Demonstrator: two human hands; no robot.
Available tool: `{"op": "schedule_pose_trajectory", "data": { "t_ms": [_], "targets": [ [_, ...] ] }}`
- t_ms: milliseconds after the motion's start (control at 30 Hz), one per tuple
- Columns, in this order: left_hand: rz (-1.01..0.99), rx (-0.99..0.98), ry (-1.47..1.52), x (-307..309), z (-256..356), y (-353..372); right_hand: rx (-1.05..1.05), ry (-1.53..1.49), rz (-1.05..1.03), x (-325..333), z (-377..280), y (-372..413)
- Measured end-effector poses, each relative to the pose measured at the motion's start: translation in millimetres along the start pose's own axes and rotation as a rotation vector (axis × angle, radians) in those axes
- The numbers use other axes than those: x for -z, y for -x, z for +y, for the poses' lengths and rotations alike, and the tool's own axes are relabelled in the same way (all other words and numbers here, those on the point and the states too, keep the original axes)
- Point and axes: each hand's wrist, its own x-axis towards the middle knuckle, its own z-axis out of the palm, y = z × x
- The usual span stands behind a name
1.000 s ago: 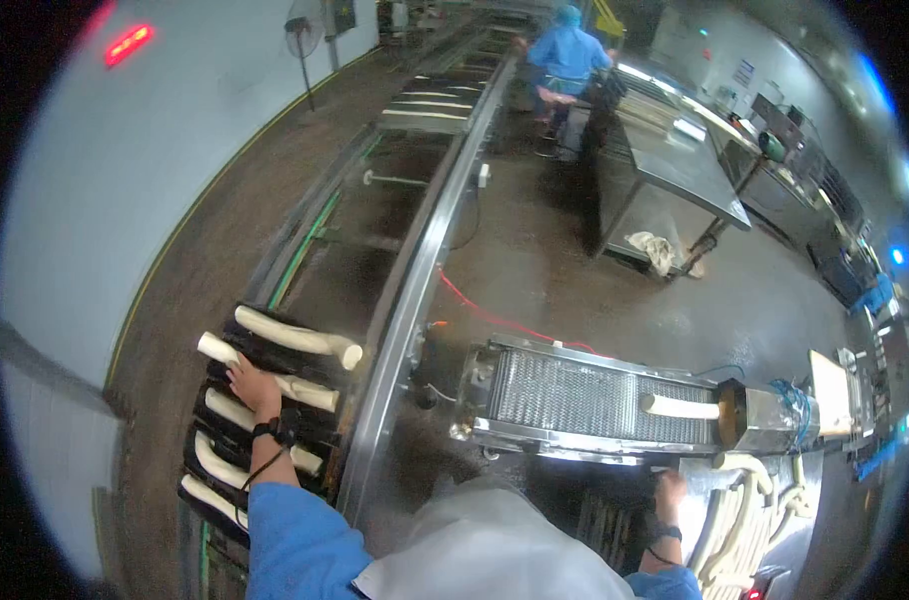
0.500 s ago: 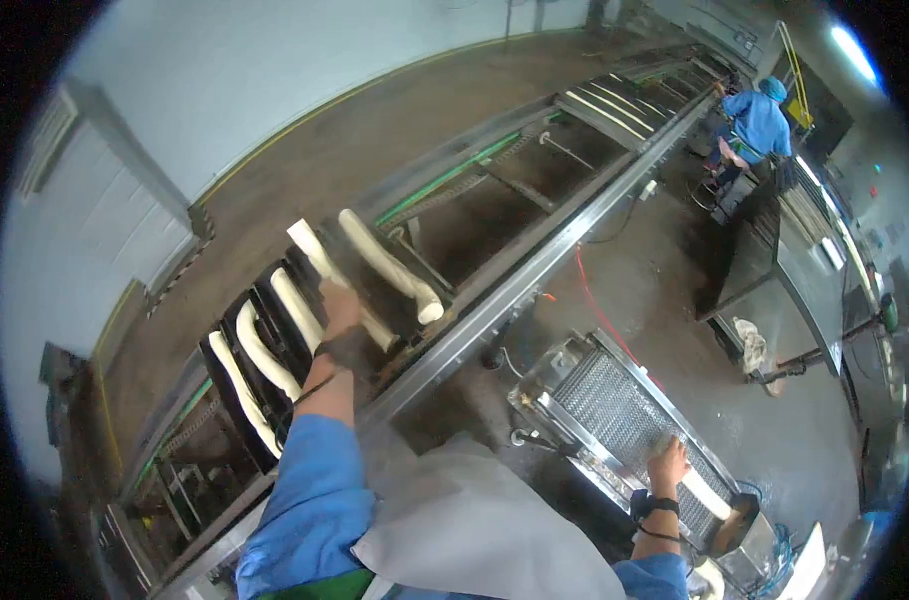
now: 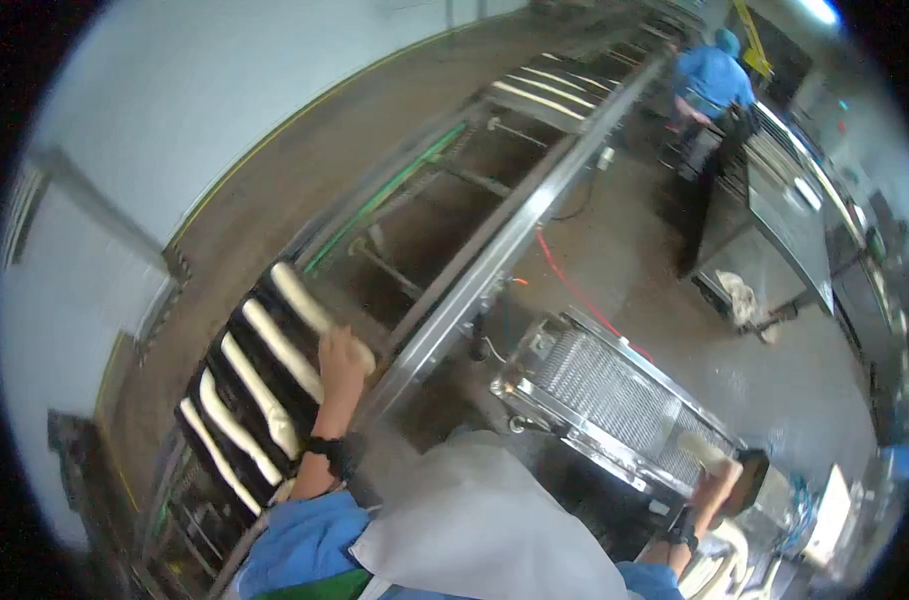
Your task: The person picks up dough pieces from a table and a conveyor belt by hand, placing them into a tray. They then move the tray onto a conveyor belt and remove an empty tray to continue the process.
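Observation:
On the black trays of the long conveyor, my left hand [image 3: 342, 356] has its fingers bent over the near part of a long pale strip [image 3: 300, 297], the uppermost of several. Beside it lies another pale strip [image 3: 275, 342], and more run parallel toward the lower left. My right hand [image 3: 717, 484] is closed on the end of a short pale piece [image 3: 699, 450] at the lower end of a metal mesh belt [image 3: 615, 392]. Motion blurs that piece. Below my right hand, more pale lengths [image 3: 732, 552] lie in a heap.
The conveyor's metal rail [image 3: 495, 262] runs diagonally to the upper right, where more strips [image 3: 540, 100] lie on it. A person in blue [image 3: 713, 78] is beside the far rail. A metal table [image 3: 790, 215] is at the right, and a red hose [image 3: 565, 278] crosses the floor.
The pale strips have shifted down and left in view. My left hand has moved to the uppermost strip. My right hand has moved down the mesh belt with the short piece.

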Motion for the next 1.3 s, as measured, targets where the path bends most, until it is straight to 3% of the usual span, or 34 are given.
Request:
{"op": "schedule_pose_trajectory", "data": {
  "t_ms": [33,67,100,133,200,233,300,333,367,400,467,500,533,667,733,800,833,867,900,933,1000,1033,1067,1100,1133,1200,1267,1300],
  "targets": [
    [-0.025,0.082,0.073,-6.0,1.2,-5.7,-0.043,-0.532,0.383,5.7,4.2,22.3],
    [-0.044,0.17,0.146,-12.3,3.5,-10.9,0.224,0.083,0.303,43.9,18.7,43.3],
    [-0.084,0.167,0.075,-15.5,-3.5,-15.8,-0.105,-0.337,0.436,77.8,106.8,52.6],
    [-0.005,0.128,-0.03,-21.7,-10.6,-13.2,-0.351,-0.042,0.477,97.7,101.0,92.8],
    [0.009,0.384,-0.06,-16.2,-16.8,-0.5,-0.548,0.239,0.441,123.6,93.5,129.2],
    [0.016,0.395,-0.056,-14.0,-16.5,-2.5,-0.594,0.305,0.425,125.1,89.4,137.5],
    [0.084,0.479,0.701,4.9,-20.6,1.4,-0.553,0.393,0.392,124.0,79.7,118.6],
    [0.292,0.892,1.289,16.1,-5.6,-8.2,-0.479,0.409,0.377,114.7,69.5,93.9],
    [0.115,0.481,0.503,8.3,-39.9,12.2,-0.386,0.407,0.357,102.1,54.7,62.7],
    [0.204,0.211,-0.074,19.3,-39.3,27.0,-0.297,0.4,0.331,89.5,38.4,33.5],
    [0.262,0.251,0.082,53.4,-14.0,46.5,-0.145,0.383,0.243,59.6,7.9,-21.1],
    [0.248,0.105,-0.307,73.2,-16.6,44.3,-0.1,0.388,0.21,44.8,-2.8,-32.0],
    [0.424,-0.124,-0.39,83.5,-39.5,48.0,-0.06,0.404,0.169,30.7,-12.0,-42.9],
    [0.61,0.33,-0.503,141.8,-147.2,97.0,0.018,0.549,-0.01,-14.8,-21.3,-42.6],
    [0.45,0.929,-0.463,178.8,-181.7,146.3,0.017,0.681,-0.106,-29.2,-10.2,-27.4],
    [0.53,0.937,-0.727,152.4,-340.4,266.1,0.022,0.825,-0.214,-40.8,-2.2,-11.7],
    [0.53,0.957,-0.74,150.4,-378.8,306.5,0.035,0.888,-0.265,-47.6,2.0,-8.8],
    [0.288,0.97,-0.674,150.7,-402.0,338.9,0.074,0.937,-0.303,-53.0,5.6,-11.5],
    [0.049,0.976,-0.597,151.8,-407.8,362.0,0.143,0.976,-0.343,-59.8,9.3,-18.0],
    [0.045,0.974,-0.599,156.0,-407.8,365.3,0.284,1.02,-0.373,-71.0,11.1,-31.3],
    [-0.104,0.703,-0.556,182.8,-388.9,367.8,0.649,1.081,-0.36,-99.4,25.3,-69.3],
    [-0.083,0.603,-0.579,193.8,-367.3,363.0,0.137,0.462,-0.331,-122.6,22.9,-79.7],
    [-0.055,0.816,-0.561,207.4,-326.9,349.0,-0.358,-0.167,-0.266,-159.4,-14.9,-84.8],
    [-0.025,1.039,-0.546,224.8,-273.6,326.4,-0.054,-0.169,-0.418,-178.9,-30.0,-91.4],
    [0.003,1.251,-0.535,243.8,-214.8,299.9,0.131,0.014,-0.464,-207.3,-32.1,-110.0],
    [-0.242,1.321,-0.692,264.7,-208.5,262.4,0.347,0.482,-0.614,-223.2,-53.5,-92.9],
    [-0.191,1.094,-0.748,262.2,-202.8,244.5,0.427,0.908,-0.665,-220.6,-140.4,-51.5],
    [-0.078,0.986,-0.723,251.3,-213.1,226.5,0.323,0.96,-0.679,-220.5,-135.7,-48.0]
  ]
}}
